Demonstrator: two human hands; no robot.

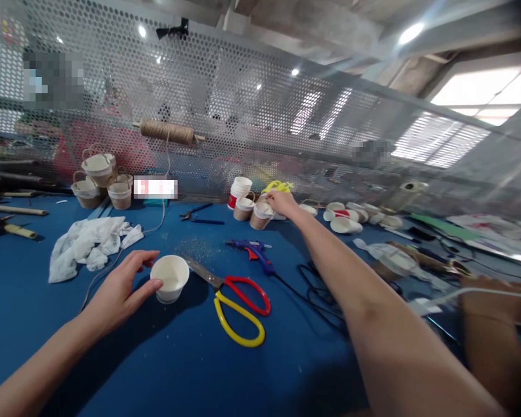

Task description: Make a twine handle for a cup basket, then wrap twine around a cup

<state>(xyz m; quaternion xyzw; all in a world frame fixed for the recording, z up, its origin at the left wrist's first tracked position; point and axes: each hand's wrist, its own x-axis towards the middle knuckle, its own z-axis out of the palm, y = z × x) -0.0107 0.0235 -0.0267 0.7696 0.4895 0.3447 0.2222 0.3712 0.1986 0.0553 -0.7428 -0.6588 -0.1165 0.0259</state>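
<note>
A white paper cup [170, 279] stands upright on the blue table in front of me. My left hand [128, 281] is beside it, thumb at the cup's left rim and fingers spread apart behind. Far forward, my right hand [282, 202] has its fingers pinched together at the top of a small brown-wrapped cup basket [260, 217] with a white rim. The fingertips partly cover its handle. Touching distance to its left is another such basket [243, 209], with stacked paper cups [241, 186] behind. Large scissors [226, 289] with red and yellow handles lie right of the white cup.
A blue glue gun [254, 253] with black cable, pliers [202, 219] and a crumpled white cloth [91, 246] lie around. Finished-looking baskets [98, 168] are piled back left. A twine roll [167, 132] hangs on the perforated screen. Another person's arm [492, 324] is at right.
</note>
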